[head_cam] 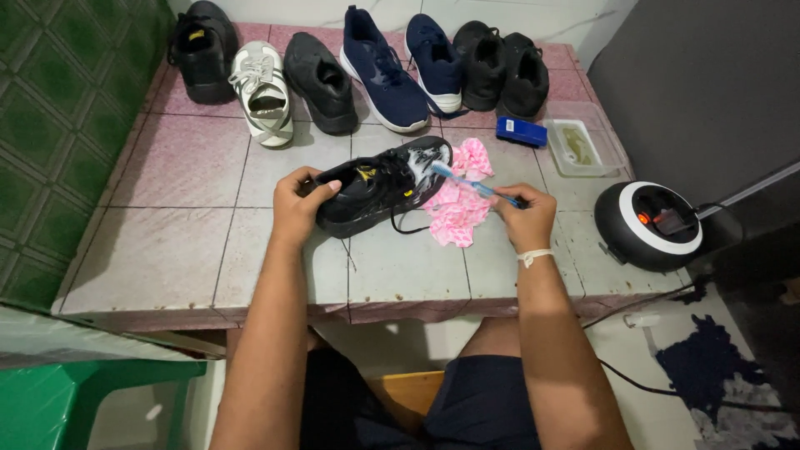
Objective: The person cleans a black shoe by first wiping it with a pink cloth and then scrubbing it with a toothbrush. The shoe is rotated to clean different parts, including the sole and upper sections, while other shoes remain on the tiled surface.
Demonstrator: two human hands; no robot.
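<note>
From the head view, a clear plastic tray (583,148) sits on the tiled counter (175,242) near its right edge, holding a thin pool of yellowish liquid, with a blue box (521,131) just beside it. The left hand (297,202) grips a black sneaker (375,185) at the heel, its fingers (327,185) curled over the collar, tilting the soapy toe over a pink cloth (458,204). The right hand (523,218) has its fingers pressed together around the handle of a blue toothbrush (471,183), whose bristles touch the sneaker's foamy toe.

The person wore dark navy shorts (467,400) and a thin white band (533,256) around the right wrist; both forearms were bare, with no sleeves showing
</note>
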